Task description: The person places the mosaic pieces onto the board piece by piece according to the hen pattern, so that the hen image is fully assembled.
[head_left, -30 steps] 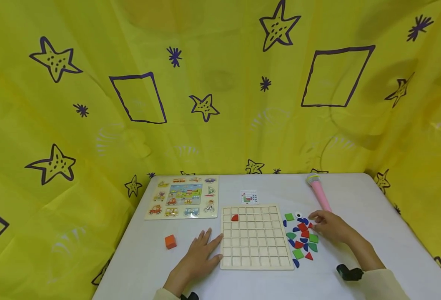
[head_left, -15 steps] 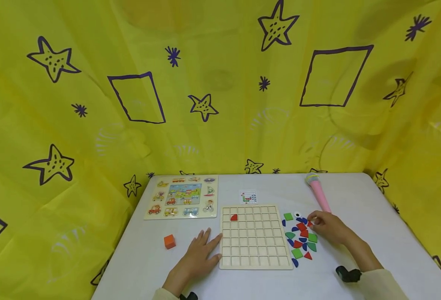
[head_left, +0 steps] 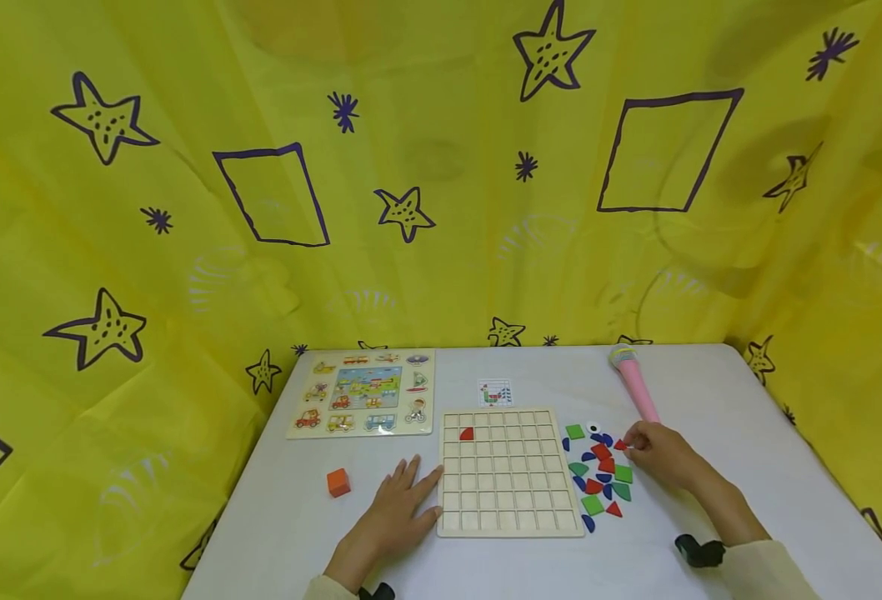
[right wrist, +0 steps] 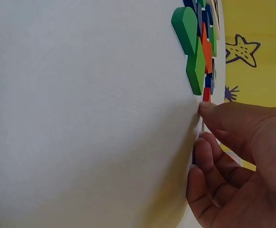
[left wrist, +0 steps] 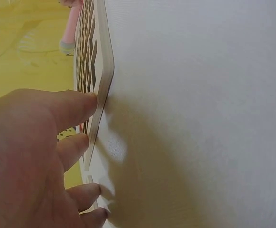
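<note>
Touches left edge of grid board [head_left: 514, 483] with left hand [head_left: 398, 510], fingers spread, gripping nothing – pinches small red triangle [head_left: 619, 445] with curled fingers of right hand [head_left: 664, 452], at upper right of loose coloured pieces [head_left: 607, 466], beside board

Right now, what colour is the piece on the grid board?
The quarter-circle piece on the grid board is red, clearest in the head view.

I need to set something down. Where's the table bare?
Bare table lies between the orange cube and the left edge, and from the pink microphone to the right edge. Crowded: the strip between the grid board and right hand, scattered with small pieces.
</note>
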Demonstrator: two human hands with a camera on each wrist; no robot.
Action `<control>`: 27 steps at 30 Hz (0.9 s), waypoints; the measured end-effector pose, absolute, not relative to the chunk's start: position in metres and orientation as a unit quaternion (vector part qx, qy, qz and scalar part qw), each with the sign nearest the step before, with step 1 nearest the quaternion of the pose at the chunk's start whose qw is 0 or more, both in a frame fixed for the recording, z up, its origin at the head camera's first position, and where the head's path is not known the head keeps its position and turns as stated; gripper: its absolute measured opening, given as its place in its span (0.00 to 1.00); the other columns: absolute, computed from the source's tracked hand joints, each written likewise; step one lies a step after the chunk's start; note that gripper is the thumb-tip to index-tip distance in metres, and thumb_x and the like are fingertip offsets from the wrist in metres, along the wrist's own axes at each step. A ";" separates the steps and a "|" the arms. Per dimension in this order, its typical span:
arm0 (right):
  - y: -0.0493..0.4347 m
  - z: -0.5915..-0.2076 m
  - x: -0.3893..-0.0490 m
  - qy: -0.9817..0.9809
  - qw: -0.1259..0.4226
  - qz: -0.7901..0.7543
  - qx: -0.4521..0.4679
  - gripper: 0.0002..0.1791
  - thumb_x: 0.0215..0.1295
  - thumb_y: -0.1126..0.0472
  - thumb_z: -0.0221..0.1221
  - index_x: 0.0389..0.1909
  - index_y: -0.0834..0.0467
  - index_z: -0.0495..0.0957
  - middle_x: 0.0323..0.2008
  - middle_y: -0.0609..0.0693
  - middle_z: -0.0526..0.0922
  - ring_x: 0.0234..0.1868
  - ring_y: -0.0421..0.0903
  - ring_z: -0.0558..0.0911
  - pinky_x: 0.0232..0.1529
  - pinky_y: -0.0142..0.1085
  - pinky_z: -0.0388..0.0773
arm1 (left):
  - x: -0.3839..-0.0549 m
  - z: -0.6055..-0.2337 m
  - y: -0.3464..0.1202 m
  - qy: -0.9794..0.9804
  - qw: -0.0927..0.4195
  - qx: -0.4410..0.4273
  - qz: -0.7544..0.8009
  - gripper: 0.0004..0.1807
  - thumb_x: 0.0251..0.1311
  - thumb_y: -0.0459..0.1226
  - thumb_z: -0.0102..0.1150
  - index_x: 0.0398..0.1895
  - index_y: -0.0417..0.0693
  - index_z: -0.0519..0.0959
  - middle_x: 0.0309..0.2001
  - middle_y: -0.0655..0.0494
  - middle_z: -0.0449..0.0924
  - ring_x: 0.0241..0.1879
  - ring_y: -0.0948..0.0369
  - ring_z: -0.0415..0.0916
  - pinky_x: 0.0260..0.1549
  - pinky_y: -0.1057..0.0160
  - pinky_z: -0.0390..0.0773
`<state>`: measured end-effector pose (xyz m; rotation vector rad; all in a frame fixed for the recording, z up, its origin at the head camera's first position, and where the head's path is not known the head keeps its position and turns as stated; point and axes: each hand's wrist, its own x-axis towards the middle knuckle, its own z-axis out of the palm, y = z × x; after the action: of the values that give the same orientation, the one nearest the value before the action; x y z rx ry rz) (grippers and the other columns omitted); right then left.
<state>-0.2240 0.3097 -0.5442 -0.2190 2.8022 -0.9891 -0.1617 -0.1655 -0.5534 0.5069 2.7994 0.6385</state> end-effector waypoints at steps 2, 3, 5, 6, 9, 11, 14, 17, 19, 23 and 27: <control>0.309 -0.544 -0.224 0.937 0.078 -0.330 -0.078 0.15 0.70 0.65 0.65 0.54 0.65 0.79 0.34 0.50 0.77 0.38 0.48 0.74 0.39 0.38 0.76 | -0.162 -0.554 -0.166 0.954 0.112 0.172 0.218 0.34 0.74 0.54 0.57 0.81 0.61 0.67 0.83 0.40 0.54 0.83 0.36 0.48 0.77 0.31 0.53; 0.309 -0.545 -0.224 0.937 0.078 -0.331 -0.080 0.16 0.70 0.65 0.65 0.56 0.65 0.79 0.34 0.50 0.76 0.38 0.48 0.74 0.38 0.37 0.76 | -0.162 -0.554 -0.166 0.954 0.111 0.172 0.217 0.34 0.74 0.54 0.57 0.81 0.61 0.67 0.83 0.40 0.54 0.83 0.37 0.48 0.77 0.31 0.53; 0.308 -0.546 -0.224 0.938 0.074 -0.329 -0.085 0.17 0.71 0.65 0.65 0.58 0.64 0.79 0.33 0.50 0.76 0.37 0.48 0.74 0.37 0.36 0.75 | -0.162 -0.554 -0.166 0.955 0.111 0.170 0.215 0.34 0.74 0.54 0.57 0.81 0.61 0.67 0.83 0.40 0.54 0.83 0.37 0.48 0.78 0.31 0.53; 0.308 -0.547 -0.224 0.938 0.072 -0.328 -0.088 0.17 0.71 0.65 0.65 0.58 0.63 0.80 0.33 0.50 0.76 0.37 0.48 0.74 0.37 0.36 0.75 | -0.162 -0.554 -0.166 0.955 0.111 0.170 0.214 0.34 0.74 0.54 0.57 0.81 0.61 0.67 0.83 0.40 0.55 0.83 0.37 0.48 0.77 0.31 0.53; 0.308 -0.549 -0.224 0.939 0.064 -0.325 -0.094 0.12 0.71 0.66 0.64 0.53 0.62 0.82 0.33 0.49 0.76 0.37 0.48 0.74 0.38 0.35 0.75 | -0.161 -0.554 -0.166 0.955 0.111 0.173 0.214 0.34 0.74 0.54 0.57 0.81 0.61 0.67 0.83 0.39 0.55 0.82 0.36 0.48 0.77 0.30 0.53; 0.308 -0.549 -0.223 0.940 0.059 -0.323 -0.087 0.09 0.70 0.64 0.66 0.48 0.61 0.81 0.32 0.49 0.76 0.37 0.48 0.74 0.38 0.36 0.75 | -0.161 -0.554 -0.166 0.954 0.110 0.175 0.215 0.34 0.74 0.55 0.57 0.81 0.61 0.67 0.83 0.39 0.55 0.82 0.36 0.48 0.77 0.30 0.54; 0.308 -0.548 -0.223 0.942 0.061 -0.325 -0.067 0.11 0.68 0.60 0.70 0.44 0.60 0.80 0.31 0.49 0.75 0.37 0.48 0.74 0.37 0.38 0.73 | -0.162 -0.554 -0.165 0.954 0.110 0.176 0.218 0.34 0.74 0.55 0.57 0.81 0.62 0.67 0.83 0.39 0.54 0.82 0.36 0.48 0.77 0.30 0.53; 0.308 -0.546 -0.222 0.940 0.070 -0.328 -0.061 0.15 0.67 0.57 0.71 0.46 0.62 0.79 0.31 0.50 0.75 0.37 0.49 0.74 0.36 0.38 0.72 | -0.162 -0.554 -0.165 0.954 0.109 0.176 0.218 0.34 0.74 0.55 0.57 0.81 0.62 0.67 0.83 0.39 0.54 0.82 0.36 0.48 0.77 0.30 0.53; 0.309 -0.546 -0.222 0.939 0.075 -0.330 -0.069 0.15 0.69 0.59 0.69 0.50 0.63 0.79 0.32 0.50 0.75 0.36 0.48 0.73 0.35 0.36 0.72 | -0.162 -0.554 -0.165 0.953 0.108 0.179 0.219 0.34 0.74 0.55 0.57 0.81 0.61 0.67 0.83 0.39 0.54 0.82 0.36 0.49 0.77 0.30 0.53; 0.310 -0.548 -0.221 0.938 0.072 -0.328 -0.085 0.11 0.72 0.64 0.64 0.51 0.62 0.80 0.32 0.49 0.75 0.36 0.47 0.74 0.35 0.33 0.73 | -0.162 -0.554 -0.165 0.953 0.107 0.179 0.218 0.34 0.74 0.54 0.57 0.81 0.61 0.67 0.83 0.38 0.55 0.82 0.35 0.49 0.77 0.30 0.54; 0.309 -0.547 -0.220 0.938 0.069 -0.329 -0.082 0.09 0.71 0.64 0.66 0.47 0.62 0.79 0.32 0.49 0.75 0.38 0.47 0.74 0.36 0.33 0.73 | -0.162 -0.555 -0.165 0.955 0.109 0.175 0.216 0.34 0.74 0.55 0.57 0.81 0.61 0.67 0.83 0.39 0.55 0.82 0.36 0.49 0.77 0.30 0.54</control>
<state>-0.2203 0.3092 -0.5471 -0.2475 2.8245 -0.9910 -0.1619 -0.1650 -0.5550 0.5134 2.8073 0.6350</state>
